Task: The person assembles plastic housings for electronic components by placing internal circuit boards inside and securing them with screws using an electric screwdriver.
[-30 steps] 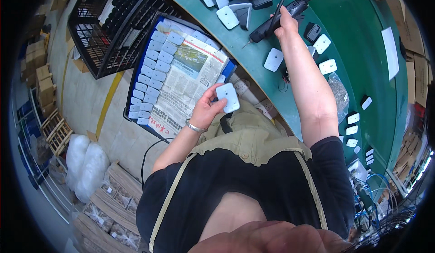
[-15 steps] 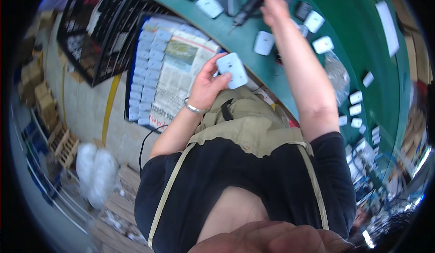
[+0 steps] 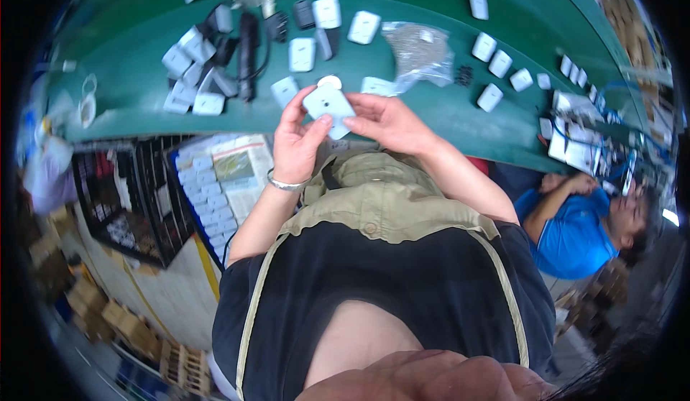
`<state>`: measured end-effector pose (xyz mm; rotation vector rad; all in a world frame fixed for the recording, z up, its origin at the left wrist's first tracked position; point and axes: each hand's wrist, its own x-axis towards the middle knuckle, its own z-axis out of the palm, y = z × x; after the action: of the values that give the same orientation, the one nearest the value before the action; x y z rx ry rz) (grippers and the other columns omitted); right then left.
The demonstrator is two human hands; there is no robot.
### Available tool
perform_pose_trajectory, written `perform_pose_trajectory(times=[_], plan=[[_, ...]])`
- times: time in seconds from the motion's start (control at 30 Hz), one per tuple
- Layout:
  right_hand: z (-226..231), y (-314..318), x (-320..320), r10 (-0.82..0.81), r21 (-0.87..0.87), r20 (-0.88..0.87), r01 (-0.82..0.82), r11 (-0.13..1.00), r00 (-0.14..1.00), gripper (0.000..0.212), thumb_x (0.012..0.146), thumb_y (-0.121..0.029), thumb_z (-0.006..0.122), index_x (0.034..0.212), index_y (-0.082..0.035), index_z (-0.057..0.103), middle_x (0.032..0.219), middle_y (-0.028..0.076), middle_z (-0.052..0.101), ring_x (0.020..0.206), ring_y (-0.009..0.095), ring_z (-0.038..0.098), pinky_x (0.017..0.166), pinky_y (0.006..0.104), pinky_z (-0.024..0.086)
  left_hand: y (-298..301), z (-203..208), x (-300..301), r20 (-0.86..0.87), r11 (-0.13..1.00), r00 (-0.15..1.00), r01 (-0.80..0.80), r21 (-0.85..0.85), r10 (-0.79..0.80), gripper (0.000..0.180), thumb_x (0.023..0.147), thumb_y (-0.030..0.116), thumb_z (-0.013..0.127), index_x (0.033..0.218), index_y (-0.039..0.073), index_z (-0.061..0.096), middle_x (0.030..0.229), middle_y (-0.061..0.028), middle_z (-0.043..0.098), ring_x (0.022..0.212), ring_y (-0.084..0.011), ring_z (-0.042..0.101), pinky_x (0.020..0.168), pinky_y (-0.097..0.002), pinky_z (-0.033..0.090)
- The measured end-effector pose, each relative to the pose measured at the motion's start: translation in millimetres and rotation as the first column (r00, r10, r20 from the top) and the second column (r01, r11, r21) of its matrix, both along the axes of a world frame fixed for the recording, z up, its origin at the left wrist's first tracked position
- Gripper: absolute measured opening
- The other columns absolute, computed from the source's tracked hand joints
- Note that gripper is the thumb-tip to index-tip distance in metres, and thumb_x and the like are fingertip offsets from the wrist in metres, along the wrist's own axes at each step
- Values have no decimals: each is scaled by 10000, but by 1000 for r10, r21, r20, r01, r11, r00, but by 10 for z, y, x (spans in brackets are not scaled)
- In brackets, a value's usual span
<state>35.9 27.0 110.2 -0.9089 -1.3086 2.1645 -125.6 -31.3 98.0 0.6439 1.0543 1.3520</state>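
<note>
My left hand (image 3: pixel 295 142) grips a flat white plastic casing (image 3: pixel 327 108) by its left side, thumb on the face, which has a small dark hole near the middle. On the other side, my right hand (image 3: pixel 394 124) pinches the same casing, thumb at its right edge. A round pale piece (image 3: pixel 329 83) shows just beyond the top of the casing; I cannot tell whether it belongs to it. Past my hands on the green bench lie more white casings (image 3: pixel 302 54). A black electric screwdriver (image 3: pixel 248 60) rests farther left, apart from both hands.
On the green bench (image 3: pixel 158 124) are a pile of casings (image 3: pixel 188 60) and a clear bag of small parts (image 3: pixel 418 50). A newspaper-lined tray (image 3: pixel 248 178) with rows of casings stands at left, beside a black crate (image 3: pixel 122 207). A co-worker in blue (image 3: pixel 571 232) sits at right.
My right hand has left the electric screwdriver and come to the casing in my left hand. The view has turned toward the right, bringing more of the bench and a co-worker into sight.
</note>
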Motion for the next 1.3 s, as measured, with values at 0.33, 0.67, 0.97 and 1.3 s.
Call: perform_pose_trajectory(times=[0.33,0.67,0.97,1.3], plan=[[86,-201,1179,-252,276,353,157,948,901,454,806,-139,569,1214,-25,403,999,110,590,894,146,573,757,279,460,400,20,1206,-186,983,965,185,-23,-186,332,775,45,594,1094,34,503,979,-47,554,844,-93,524,735,-223,435],[-118,-186,1897,-518,371,140,440,818,844,391,762,-181,588,1103,-27,474,823,127,601,692,234,594,621,323,457,695,134,1932,-316,882,826,459,-106,-467,381,796,53,575,1158,49,459,999,-31,540,849,-81,526,703,-223,450],[-130,-178,2320,-651,419,146,550,722,745,438,782,-127,576,1176,4,435,945,134,553,781,180,574,682,285,459,893,166,2466,-224,818,789,568,-92,-573,384,808,67,533,1176,42,427,1001,-26,521,863,-83,501,753,-233,419],[49,-159,2389,-600,584,296,356,729,743,470,809,-170,551,1208,19,391,924,141,538,761,217,558,670,298,442,867,314,2515,-183,809,790,584,-66,-585,382,806,48,521,1174,35,422,999,-33,516,878,-89,504,755,-234,432]])
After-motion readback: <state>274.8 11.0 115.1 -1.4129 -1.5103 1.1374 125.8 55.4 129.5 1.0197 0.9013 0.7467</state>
